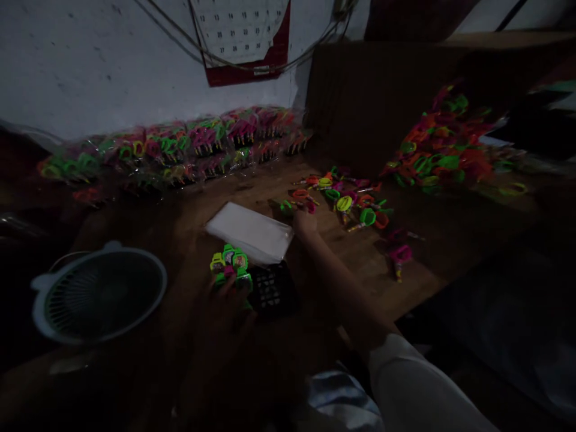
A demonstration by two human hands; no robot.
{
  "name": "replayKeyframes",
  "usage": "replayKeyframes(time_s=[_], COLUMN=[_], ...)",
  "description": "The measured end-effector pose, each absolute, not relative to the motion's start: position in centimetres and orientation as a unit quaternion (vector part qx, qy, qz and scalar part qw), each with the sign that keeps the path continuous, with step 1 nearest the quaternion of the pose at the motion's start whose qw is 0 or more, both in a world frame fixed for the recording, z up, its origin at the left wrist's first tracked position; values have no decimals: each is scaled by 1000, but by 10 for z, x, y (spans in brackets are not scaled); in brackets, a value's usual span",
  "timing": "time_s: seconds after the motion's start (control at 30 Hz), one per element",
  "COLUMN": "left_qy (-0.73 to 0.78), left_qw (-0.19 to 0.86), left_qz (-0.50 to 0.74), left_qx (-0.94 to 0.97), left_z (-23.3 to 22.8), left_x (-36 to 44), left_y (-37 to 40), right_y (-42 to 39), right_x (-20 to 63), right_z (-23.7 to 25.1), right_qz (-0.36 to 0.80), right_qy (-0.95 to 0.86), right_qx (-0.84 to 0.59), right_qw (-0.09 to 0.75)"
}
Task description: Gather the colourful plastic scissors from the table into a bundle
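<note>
My right hand reaches forward over the table, its fingers closed at a magenta toy watch beside an orange one. My left hand, dim in the shadow, lies with spread fingers against a cluster of green, yellow and magenta toy watches. This cluster is at the left end of a black tray with rows of small light marks. Behind the tray lies a stack of clear plastic bags. Loose toy watches in several bright colours are scattered right of my right hand.
Bagged toy watches line the wall. A large heap of them stands at the back right. On the left is a round, pale-rimmed fan or basket-like thing. A wall calendar hangs above, with a cable across it.
</note>
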State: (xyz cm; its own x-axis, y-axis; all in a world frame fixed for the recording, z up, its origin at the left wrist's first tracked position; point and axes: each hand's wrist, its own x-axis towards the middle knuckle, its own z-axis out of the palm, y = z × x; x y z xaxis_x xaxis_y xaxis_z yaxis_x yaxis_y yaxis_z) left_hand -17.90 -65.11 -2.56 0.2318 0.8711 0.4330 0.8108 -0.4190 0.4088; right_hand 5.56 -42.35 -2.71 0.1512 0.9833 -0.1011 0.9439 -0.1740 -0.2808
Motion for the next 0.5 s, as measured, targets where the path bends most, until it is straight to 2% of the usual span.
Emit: replayKeyframes(time_s=[0.13,0.2,0.33,0.4,0.5], left_qy=[532,532,536,540,545], left_qw=[40,39,46,52,62], left_qz=[322,331,341,339,329], left_qx=[782,778,771,769,768], left_z=[-31,-36,-44,-46,-46], left_x=[-179,-179,-182,-184,-186], left_y=[-648,-647,-647,-647,-648], right_y=[-468,-511,-595,-617,-623], right_x=[45,33,4,-7,-13], right_z=[-24,-31,-62,-73,-75], right_qz=[214,293,583,641,616], right_qy=[-627,-639,-523,-456,-506], right_qx=[-721,-666,-475,-453,-459], right_qw=[202,250,402,419,392])
